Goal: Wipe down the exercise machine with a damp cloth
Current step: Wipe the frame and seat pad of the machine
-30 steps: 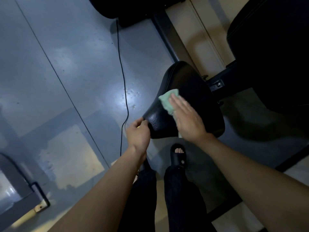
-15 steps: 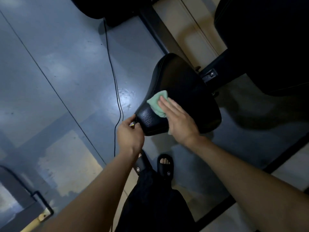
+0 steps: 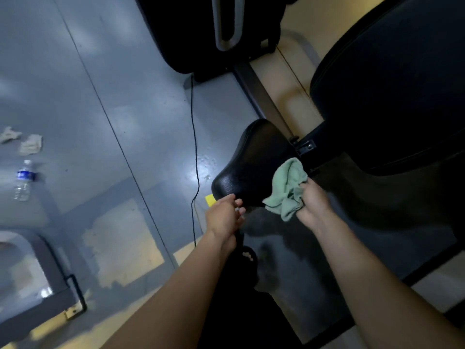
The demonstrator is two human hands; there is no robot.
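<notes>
On a worn grey floor with bare yellowish patches, the right hand grips a bunched green cloth against the black saddle; the left hand seems to touch its rear edge, fingers loosely curled. A water bottle lies nearby.

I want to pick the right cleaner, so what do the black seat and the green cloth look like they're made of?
The seat looks like black vinyl or faux leather over padding: a pebbled grain and a soft sheen show at its near end. Real leather can't be ruled out. The green cloth looks like soft terry or microfibre: matte, fuzzy and bunched in limp folds.
</notes>
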